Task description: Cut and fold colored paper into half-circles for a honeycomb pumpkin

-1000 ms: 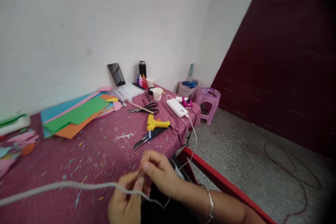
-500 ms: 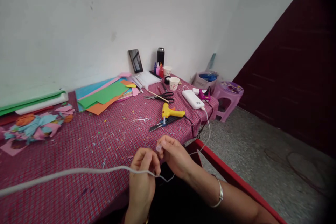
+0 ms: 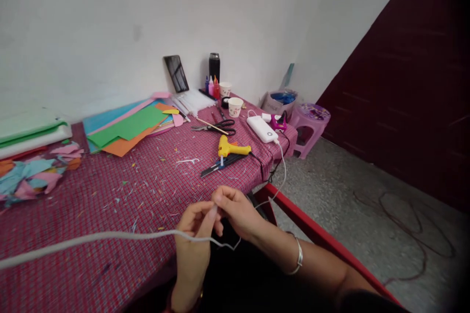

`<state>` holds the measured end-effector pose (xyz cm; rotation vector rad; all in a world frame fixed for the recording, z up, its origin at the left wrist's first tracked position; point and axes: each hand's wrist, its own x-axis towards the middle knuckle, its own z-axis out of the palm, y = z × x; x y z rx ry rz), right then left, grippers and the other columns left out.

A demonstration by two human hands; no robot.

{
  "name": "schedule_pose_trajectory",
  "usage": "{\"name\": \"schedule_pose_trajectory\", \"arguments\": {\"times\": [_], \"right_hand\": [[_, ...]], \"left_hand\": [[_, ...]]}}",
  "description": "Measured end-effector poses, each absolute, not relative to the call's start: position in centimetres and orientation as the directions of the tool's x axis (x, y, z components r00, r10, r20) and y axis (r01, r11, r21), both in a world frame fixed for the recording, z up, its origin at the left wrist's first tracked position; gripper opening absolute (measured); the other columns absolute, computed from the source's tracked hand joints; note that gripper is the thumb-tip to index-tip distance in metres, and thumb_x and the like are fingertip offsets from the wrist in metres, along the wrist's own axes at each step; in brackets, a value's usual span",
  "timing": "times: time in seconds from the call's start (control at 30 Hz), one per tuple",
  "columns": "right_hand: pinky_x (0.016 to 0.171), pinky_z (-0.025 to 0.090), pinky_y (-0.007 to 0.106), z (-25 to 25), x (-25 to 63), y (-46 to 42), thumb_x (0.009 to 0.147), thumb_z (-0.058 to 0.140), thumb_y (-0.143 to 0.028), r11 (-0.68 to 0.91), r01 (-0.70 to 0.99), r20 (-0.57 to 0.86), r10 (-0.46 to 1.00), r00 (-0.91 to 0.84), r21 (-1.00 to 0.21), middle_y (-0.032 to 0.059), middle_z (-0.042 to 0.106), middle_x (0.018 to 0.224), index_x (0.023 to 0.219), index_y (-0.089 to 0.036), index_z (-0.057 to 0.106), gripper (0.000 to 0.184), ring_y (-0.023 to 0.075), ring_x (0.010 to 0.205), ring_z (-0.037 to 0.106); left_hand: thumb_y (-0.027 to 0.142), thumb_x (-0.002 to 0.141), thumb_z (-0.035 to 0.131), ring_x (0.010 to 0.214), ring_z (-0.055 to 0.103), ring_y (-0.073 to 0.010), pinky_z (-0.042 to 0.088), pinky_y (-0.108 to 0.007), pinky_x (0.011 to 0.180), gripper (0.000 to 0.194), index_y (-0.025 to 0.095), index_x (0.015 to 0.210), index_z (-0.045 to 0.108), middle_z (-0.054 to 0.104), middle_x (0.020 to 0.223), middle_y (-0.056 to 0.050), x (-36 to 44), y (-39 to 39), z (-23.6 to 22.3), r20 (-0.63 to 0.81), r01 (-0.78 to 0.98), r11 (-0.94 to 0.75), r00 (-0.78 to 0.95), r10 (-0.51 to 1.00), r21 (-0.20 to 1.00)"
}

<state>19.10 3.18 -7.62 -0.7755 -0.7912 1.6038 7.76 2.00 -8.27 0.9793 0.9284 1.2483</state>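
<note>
Two hands, left hand (image 3: 194, 244) and right hand (image 3: 238, 212), meet beside near edge of checked tablecloth (image 3: 121, 176). Both pinches narrow, fingertips together; cannot tell what is between (fingers cover it). White cable (image 3: 110, 235) crosses in front of left hand. Beyond: yellow glue gun (image 3: 235, 149) partly over dark cutter (image 3: 212, 171); black scissors (image 3: 200, 128) farther back; white power bank (image 3: 260, 128) to right.
</note>
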Motion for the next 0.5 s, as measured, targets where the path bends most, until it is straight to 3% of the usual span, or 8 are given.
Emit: {"name": "schedule_pose_trajectory", "arguments": {"times": [0.13, 0.27, 0.5], "right_hand": [[0.037, 0.042, 0.019, -6.9, 19.4, 3.0, 0.077, 0.070, -0.055, -0.110, -0.507, -0.027, 0.985, -0.168, -0.855, -0.0055, 0.060, 0.056, 0.073, -0.019, 0.049, 0.042, 0.0076, 0.038, 0.051], [0.045, 0.041, 0.019, -6.2, 19.5, 3.1, 0.074, 0.075, -0.049, 0.030, -0.361, 0.047, 0.998, -0.038, -0.932, -0.0055, 0.056, 0.058, 0.074, -0.019, 0.053, 0.037, 0.0074, 0.047, 0.050], [0.053, 0.043, 0.024, -6.0, 19.6, 3.2, 0.076, 0.075, -0.042, 0.191, -0.196, 0.188, 0.982, 0.035, -0.962, -0.0035, 0.055, 0.066, 0.084, -0.023, 0.066, 0.023, 0.0104, 0.058, 0.051]], "left_hand": [[0.026, 0.071, 0.076, 0.049, 0.053, -0.0082, 0.046, -0.018, 0.049, 0.018, 0.017, 0.081, 0.064, 0.058, 0.057, 0.004, 8.3, 2.2, -7.0, -0.094, -0.443, 0.130, 0.102, 0.990, 0.887], [0.023, 0.062, 0.080, 0.042, 0.045, -0.0039, 0.036, -0.012, 0.041, 0.023, 0.018, 0.069, 0.058, 0.052, 0.052, 0.007, 9.3, 2.8, -5.8, -0.267, -0.627, 0.285, 0.125, 0.955, 0.725], [0.018, 0.061, 0.078, 0.045, 0.043, -0.0025, 0.034, -0.012, 0.043, 0.022, 0.017, 0.069, 0.057, 0.060, 0.063, 0.004, 9.4, 3.1, -5.8, -0.349, -0.701, 0.390, 0.210, 0.913, 0.597]]}}
